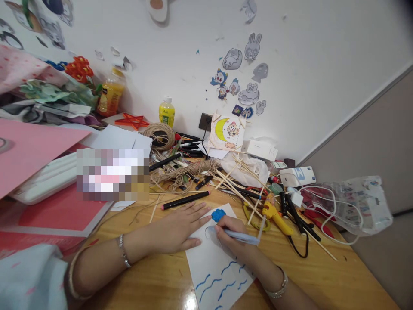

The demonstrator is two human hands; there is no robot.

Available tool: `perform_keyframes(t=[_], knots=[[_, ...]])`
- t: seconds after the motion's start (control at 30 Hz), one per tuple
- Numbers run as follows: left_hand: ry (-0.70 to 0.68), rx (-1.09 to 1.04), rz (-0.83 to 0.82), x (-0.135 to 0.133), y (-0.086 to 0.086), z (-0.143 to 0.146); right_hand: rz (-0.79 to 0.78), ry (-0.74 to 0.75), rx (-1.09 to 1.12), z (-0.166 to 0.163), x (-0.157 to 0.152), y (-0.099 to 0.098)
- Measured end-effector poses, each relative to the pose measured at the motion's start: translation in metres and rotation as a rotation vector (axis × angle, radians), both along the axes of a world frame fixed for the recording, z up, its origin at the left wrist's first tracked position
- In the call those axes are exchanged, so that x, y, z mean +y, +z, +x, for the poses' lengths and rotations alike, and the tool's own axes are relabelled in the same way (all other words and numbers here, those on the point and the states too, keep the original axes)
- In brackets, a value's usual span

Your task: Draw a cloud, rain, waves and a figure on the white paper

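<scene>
A white sheet of paper (206,275) lies on the wooden table, with blue wavy lines on its near part and a filled blue flower-like shape (218,215) at its far end. My right hand (234,234) is closed round a light blue pen (241,236), its tip near a thin curved line below the blue shape. Flat on the table and the paper's left edge rests my left hand (179,226), fingers stretched out and holding nothing. A black marker with pink ends (185,200) lies just beyond the left fingers.
A yellow glue gun (277,215), thin wooden sticks (238,196) and a white cable (334,206) lie to the right. Twine (190,172) and black markers are heaped behind. Drink bottles (167,112) stand by the wall. Pink folders (35,150) and a white case (48,176) are at left.
</scene>
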State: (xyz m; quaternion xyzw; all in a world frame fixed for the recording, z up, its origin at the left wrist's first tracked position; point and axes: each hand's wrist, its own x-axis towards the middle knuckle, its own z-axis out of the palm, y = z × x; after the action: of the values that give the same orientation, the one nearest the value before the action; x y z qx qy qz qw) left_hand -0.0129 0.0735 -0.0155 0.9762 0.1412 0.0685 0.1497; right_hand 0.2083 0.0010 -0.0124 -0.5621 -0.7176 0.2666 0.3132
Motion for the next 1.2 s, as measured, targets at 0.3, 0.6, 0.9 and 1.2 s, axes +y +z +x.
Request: perform_keyframes(t=[0.3,0.6,0.9,1.2], knots=[[-0.012,-0.078,0.0,0.0016,-0.0061,-0.0015,0.014,0.032,0.015,0.0021,0.0009,-0.0025],[-0.013,-0.075,0.017,0.0016,-0.0079,-0.001,-0.075,0.043,0.07,0.0004,-0.0002,0.0026],[-0.004,-0.021,0.031,0.0006,-0.004,-0.0001,-0.077,0.024,0.056,0.0005,0.0014,-0.0001],[-0.006,-0.036,0.002,0.0002,-0.0016,-0.0004,-0.059,0.039,0.074,0.0002,0.0007,0.0023]])
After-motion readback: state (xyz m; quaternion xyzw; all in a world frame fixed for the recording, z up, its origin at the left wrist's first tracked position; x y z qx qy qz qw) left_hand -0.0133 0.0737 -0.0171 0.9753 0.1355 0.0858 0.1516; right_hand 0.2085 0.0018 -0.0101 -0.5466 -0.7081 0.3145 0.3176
